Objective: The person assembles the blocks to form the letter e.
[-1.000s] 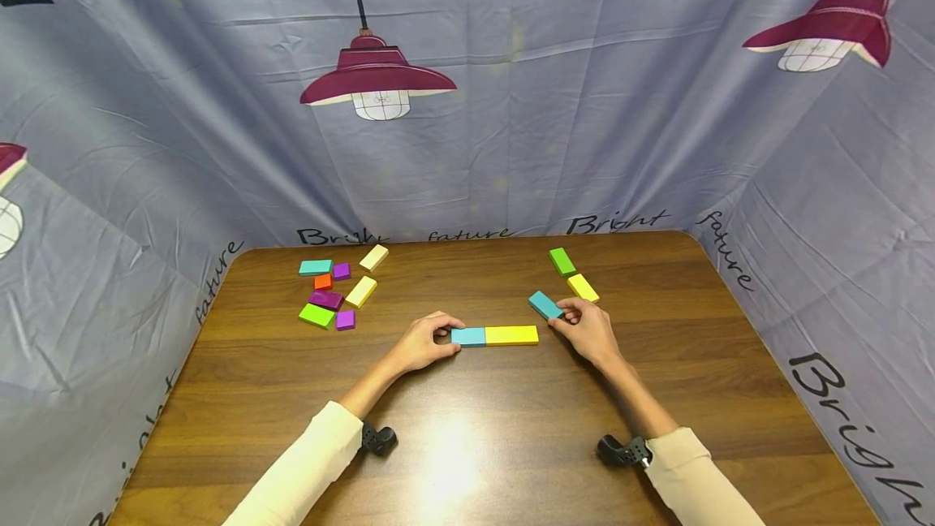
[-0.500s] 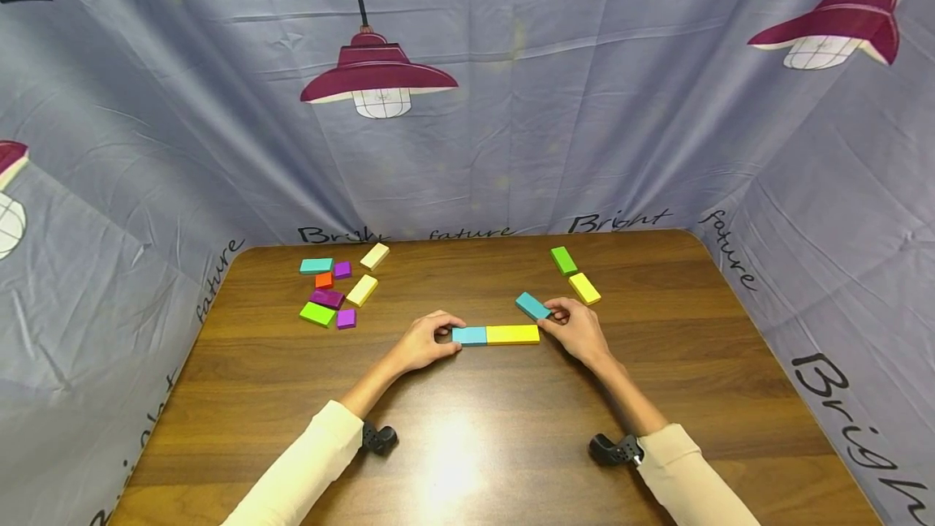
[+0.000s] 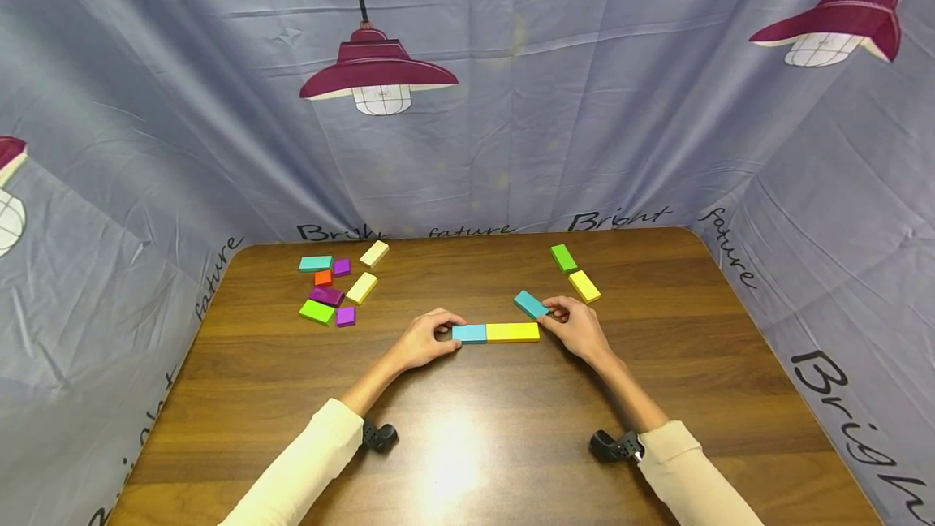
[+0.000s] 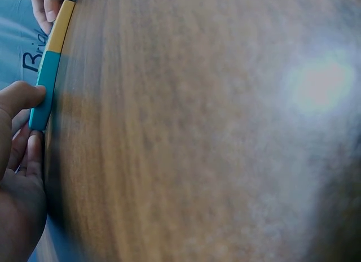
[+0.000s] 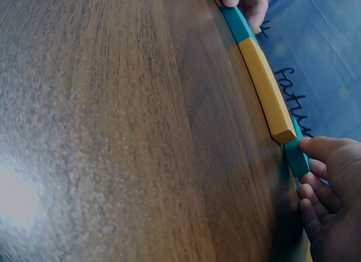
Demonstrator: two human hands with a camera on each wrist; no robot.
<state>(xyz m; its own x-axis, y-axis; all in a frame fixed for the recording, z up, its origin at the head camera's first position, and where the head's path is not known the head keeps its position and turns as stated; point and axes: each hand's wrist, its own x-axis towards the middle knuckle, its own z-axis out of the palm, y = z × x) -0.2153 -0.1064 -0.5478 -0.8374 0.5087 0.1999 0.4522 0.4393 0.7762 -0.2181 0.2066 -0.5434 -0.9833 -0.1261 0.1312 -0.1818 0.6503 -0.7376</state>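
Note:
Two flat blocks lie end to end across the middle of the table: a blue block on the left, a yellow block on the right. My left hand pinches the blue one's left end between thumb and fingers. Another blue block lies slanted just behind the yellow block's right end. My right hand pinches its near right end, thumb in front. In the right wrist view this slanted block is very near the yellow block's end; whether they touch I cannot tell.
A green block and another yellow block lie at the back right. At the back left is a loose group of several blocks, among them a purple block and a cream block. A printed curtain hangs behind the table.
My right hand has moved left with its blue block, bringing it nearer the yellow block's right end. My left hand stays where it was on the other blue block.

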